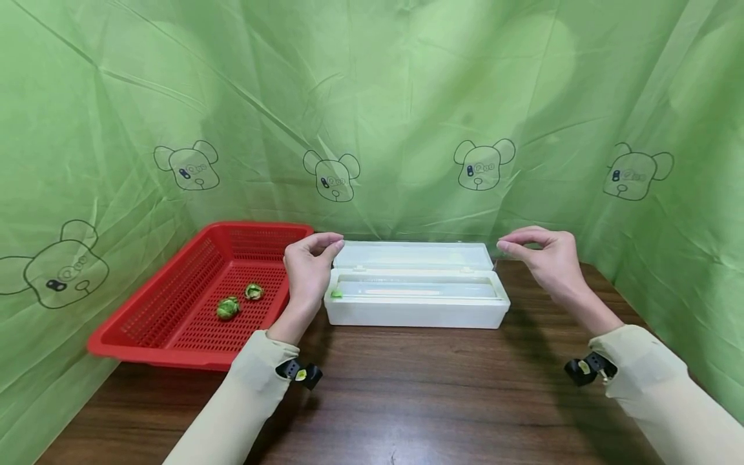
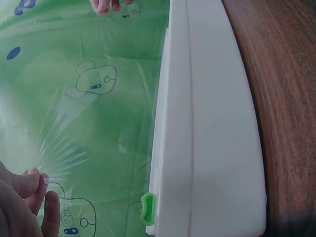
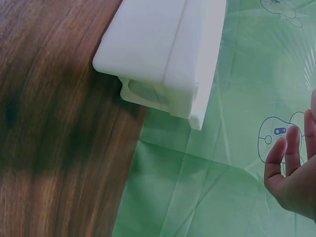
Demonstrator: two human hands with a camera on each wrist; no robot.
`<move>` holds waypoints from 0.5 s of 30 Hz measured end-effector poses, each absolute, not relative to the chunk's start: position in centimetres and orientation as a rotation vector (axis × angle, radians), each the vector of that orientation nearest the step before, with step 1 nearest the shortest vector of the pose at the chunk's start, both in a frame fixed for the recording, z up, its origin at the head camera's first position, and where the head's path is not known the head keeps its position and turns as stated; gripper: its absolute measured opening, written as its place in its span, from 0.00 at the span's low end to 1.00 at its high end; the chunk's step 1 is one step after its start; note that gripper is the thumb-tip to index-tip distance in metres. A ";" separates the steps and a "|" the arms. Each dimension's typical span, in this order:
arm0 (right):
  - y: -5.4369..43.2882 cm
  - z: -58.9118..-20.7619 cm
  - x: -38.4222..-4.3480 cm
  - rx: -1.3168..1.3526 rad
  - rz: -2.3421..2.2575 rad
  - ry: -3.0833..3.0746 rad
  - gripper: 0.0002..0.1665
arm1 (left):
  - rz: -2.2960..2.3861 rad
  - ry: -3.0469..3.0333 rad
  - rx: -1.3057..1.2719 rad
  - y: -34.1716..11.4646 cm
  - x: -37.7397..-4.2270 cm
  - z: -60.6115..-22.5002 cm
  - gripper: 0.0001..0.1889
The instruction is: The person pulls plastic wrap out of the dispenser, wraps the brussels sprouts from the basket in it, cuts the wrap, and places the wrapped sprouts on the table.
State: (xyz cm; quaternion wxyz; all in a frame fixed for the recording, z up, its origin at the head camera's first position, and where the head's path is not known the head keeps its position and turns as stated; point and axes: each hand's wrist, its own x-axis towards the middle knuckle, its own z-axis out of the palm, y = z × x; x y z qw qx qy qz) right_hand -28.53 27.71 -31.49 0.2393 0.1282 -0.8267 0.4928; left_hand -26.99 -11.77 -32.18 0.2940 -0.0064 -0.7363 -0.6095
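A long white cling film dispenser box [image 1: 415, 314] stands on the table with its lid [image 1: 413, 255] raised at the back. A clear sheet of cling film [image 2: 64, 153] rises from it, with creases fanning out from the fingertips in the left wrist view. My left hand [image 1: 310, 268] pinches one corner of the film between thumb and fingers, above the box's left end. Beyond the right end, my right hand [image 1: 549, 258] pinches the other corner; similar creases run to its fingers in the right wrist view. A small green slider [image 2: 148, 209] sits at the box's left end.
To the left is a red plastic basket [image 1: 157, 354] with two Brussels sprouts [image 1: 228, 308] in it. Its right side lies close to my left forearm. A green curtain [image 1: 395, 97] with printed bear faces hangs behind and around the brown wooden table [image 1: 418, 394].
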 end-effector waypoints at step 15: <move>27.7 -29.6 -28.3 0.388 1.366 -2.212 0.11 | -1.639 -1.914 -0.060 -11.8 -27.2 -30.8 0.03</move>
